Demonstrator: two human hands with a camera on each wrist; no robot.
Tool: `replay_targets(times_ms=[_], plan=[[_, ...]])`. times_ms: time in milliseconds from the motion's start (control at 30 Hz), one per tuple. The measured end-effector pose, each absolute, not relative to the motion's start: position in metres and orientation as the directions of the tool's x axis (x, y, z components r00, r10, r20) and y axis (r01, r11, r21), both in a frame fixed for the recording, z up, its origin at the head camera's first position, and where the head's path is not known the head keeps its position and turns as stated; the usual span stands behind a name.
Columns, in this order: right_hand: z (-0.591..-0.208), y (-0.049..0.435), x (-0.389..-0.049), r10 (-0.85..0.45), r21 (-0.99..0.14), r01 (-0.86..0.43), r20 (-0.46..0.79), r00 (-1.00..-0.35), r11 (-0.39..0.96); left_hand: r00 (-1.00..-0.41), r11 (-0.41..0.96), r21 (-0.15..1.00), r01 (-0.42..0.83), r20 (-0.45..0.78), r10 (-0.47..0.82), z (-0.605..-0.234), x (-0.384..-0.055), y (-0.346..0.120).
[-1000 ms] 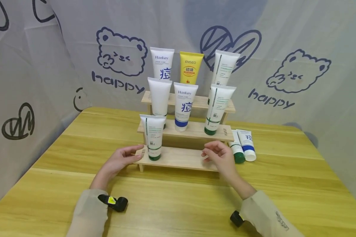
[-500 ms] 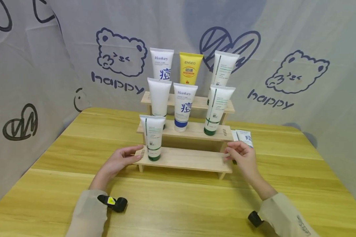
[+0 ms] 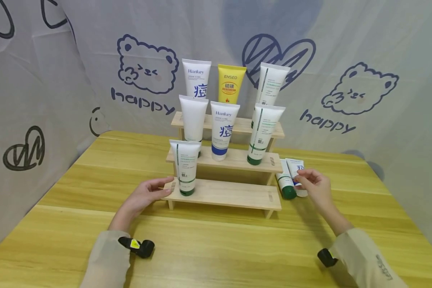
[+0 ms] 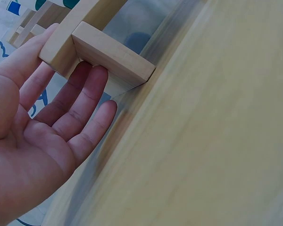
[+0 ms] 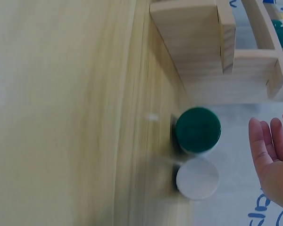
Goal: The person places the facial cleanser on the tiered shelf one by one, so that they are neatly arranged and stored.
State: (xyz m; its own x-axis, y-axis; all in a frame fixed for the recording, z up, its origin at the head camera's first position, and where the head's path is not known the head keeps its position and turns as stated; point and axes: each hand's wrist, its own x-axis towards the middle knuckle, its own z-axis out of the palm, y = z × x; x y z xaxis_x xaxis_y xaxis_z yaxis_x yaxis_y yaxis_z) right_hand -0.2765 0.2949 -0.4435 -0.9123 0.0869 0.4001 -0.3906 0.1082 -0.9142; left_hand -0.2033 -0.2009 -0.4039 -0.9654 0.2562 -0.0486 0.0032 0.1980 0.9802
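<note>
At the left end of a three-tier wooden display stand (image 3: 223, 196), my left hand (image 3: 145, 196) grips the lowest shelf. The left wrist view shows the thumb along the board and the fingertips against its leg (image 4: 113, 52). A white-and-green squeeze tube (image 3: 187, 166) stands on this shelf near that hand. My right hand (image 3: 317, 188), fingers loosely bent and holding nothing, hovers right of the stand. It overlaps a white-and-blue tube (image 3: 294, 166) lying on the table, whose white cap (image 5: 197, 179) shows in the right wrist view. Beside it lies another green-capped tube (image 3: 285, 180).
On the middle tier stand a plain white tube (image 3: 193, 120), a Hankey tube (image 3: 223, 128) and a green-capped tube (image 3: 264, 134). The top tier bears another Hankey tube (image 3: 197, 78), a yellow tube (image 3: 231, 84) and a white-and-green one (image 3: 273, 82). A printed curtain (image 3: 209, 28) hangs behind the table (image 3: 216, 248).
My right hand has moved right, from over the lowest shelf, past its end, to the lying tubes. The left hand stays at the stand's left end.
</note>
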Motion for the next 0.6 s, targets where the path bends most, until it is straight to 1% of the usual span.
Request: replay_targets(times_ms=[200,400,600], plan=[[-0.444,0.309,-0.284,0.094,-0.922,-0.345,0.365,-0.926,0.176,-0.965,0.202,0.979,0.006,-0.048,0.259,-0.403,-0.203,-0.202],[-0.441,0.319,-0.289,0.137,-0.914,-0.285,0.334,-0.933,0.289,-0.963,0.192,0.981,0.006,-0.046,0.265,-0.403,-0.202,-0.202],[-0.442,0.334,-0.298,0.189,-0.937,-0.208,0.266,-0.945,0.279,-0.964,0.194,0.981,0.004,-0.048,0.262,-0.402,-0.202,-0.202]])
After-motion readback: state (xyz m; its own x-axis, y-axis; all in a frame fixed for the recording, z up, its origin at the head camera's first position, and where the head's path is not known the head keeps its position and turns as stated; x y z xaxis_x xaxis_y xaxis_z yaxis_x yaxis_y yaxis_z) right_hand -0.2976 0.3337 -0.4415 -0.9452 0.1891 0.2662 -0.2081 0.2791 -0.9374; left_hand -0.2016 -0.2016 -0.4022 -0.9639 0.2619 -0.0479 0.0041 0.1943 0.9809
